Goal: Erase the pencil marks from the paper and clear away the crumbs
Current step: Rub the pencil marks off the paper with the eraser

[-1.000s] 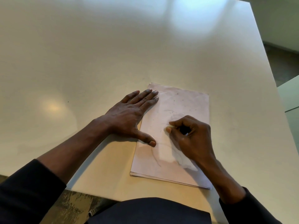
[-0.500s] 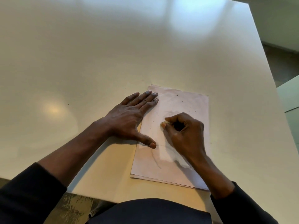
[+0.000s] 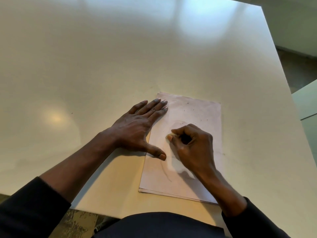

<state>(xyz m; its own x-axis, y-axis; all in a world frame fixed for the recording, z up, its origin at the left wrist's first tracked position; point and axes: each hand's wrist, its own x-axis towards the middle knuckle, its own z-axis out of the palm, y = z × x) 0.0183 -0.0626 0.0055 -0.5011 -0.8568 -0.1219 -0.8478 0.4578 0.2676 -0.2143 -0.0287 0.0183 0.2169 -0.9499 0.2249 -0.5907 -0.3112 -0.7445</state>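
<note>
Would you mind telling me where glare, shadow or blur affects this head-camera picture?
Head view: broad glare whitens the far table, with a smaller warm spot at left; the left hand and right hand cast soft shadows toward the person, partly over the paper; the eraser pinched at the right fingertips looks small and smeared.

One paper, perhaps one eraser
</note>
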